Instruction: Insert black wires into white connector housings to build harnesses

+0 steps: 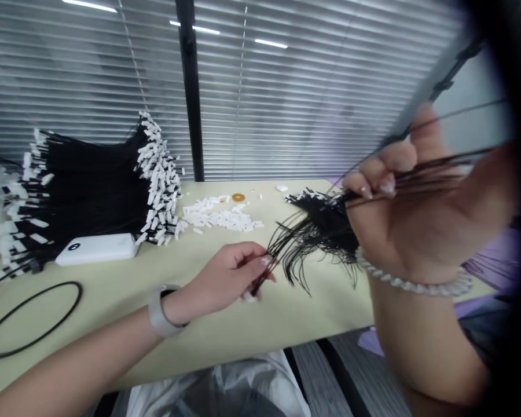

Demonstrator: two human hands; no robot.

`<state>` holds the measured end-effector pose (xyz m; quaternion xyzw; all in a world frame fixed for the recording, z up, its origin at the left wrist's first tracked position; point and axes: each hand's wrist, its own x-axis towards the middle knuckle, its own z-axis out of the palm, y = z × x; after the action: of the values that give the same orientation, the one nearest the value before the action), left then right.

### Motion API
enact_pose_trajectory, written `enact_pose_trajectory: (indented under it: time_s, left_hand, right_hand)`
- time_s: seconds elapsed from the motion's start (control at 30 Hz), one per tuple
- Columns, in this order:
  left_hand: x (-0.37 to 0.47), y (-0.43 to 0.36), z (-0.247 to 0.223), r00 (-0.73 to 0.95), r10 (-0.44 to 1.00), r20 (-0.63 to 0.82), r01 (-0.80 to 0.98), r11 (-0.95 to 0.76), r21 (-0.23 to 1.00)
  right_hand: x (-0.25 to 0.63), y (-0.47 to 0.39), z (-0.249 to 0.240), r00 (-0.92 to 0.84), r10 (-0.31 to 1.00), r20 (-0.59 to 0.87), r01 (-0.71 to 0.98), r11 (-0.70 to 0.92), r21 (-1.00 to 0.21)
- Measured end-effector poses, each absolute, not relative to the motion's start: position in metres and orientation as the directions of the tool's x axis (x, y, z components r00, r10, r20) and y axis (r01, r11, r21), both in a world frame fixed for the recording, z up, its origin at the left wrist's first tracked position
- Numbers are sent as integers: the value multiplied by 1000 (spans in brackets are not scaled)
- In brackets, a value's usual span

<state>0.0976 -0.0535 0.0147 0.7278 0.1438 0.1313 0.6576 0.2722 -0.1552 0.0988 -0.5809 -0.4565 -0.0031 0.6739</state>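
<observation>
My left hand (238,275), with a grey band at the wrist, pinches the near ends of several thin black wires (282,240) over the table. Close to the camera on the right, my right hand (417,197) is raised palm up, its fingers curled around black strands that run off to the right. A bead bracelet circles that wrist. Behind and between the hands lies a tangled bundle of black wires (325,223) with small white tips at its far end; part of it is hidden by my right hand.
On the left, a large stack of black wires (99,185) has white connectors at both ends. A white power bank (98,249) lies before it, beside a looped black cable (80,295). Loose white pieces (226,217) and an orange ring (238,197) rest on the pale table (191,347). Blinds stand behind.
</observation>
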Motion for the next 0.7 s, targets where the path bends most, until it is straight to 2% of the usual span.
enact_pose_trajectory:
  time_s: [0.03, 0.1, 0.13, 0.2, 0.27, 0.33, 0.43, 0.53, 0.63, 0.7]
  left_hand:
    - [91, -48, 15, 905, 426, 0, 59, -126, 990]
    - [76, -35, 11, 852, 523, -11, 109, -156, 982]
    - [69, -28, 7, 822, 569, -37, 139, -138, 981]
    - [59, -15, -6, 774, 626, -96, 179, -71, 981]
    - [54, -7, -21, 788, 596, -155, 207, -19, 978]
    - [54, -2, -32, 826, 526, -203, 263, -41, 964]
    - [61, 0, -42, 826, 532, -183, 361, -252, 898]
    - [67, -1, -42, 818, 572, 53, 376, -603, 703]
    - [69, -5, -34, 898, 378, 225, 266, -874, 406]
    - [68, -11, -25, 932, 294, 212, 223, -926, 306]
  right_hand:
    - [280, -153, 88, 593, 515, 619, 416, 463, -783]
    - [305, -154, 61, 618, 550, 562, 258, 534, -805]
    - [320, -156, 45, 625, 590, 511, 227, 489, -842]
    - [350, -163, 12, 636, 696, 335, 231, 242, -942]
    - [375, -170, -14, 647, 712, 275, 269, 125, -955]
    - [388, -173, -28, 671, 685, 282, 358, 34, -933]
    - [382, -163, -26, 662, 643, 386, 542, -54, -839]
    - [350, -125, -13, 485, 756, 440, 711, -47, -702]
    - [314, -66, -15, 143, 928, 344, 875, 44, -483]
    - [296, -26, -30, 59, 962, 267, 910, 58, -411]
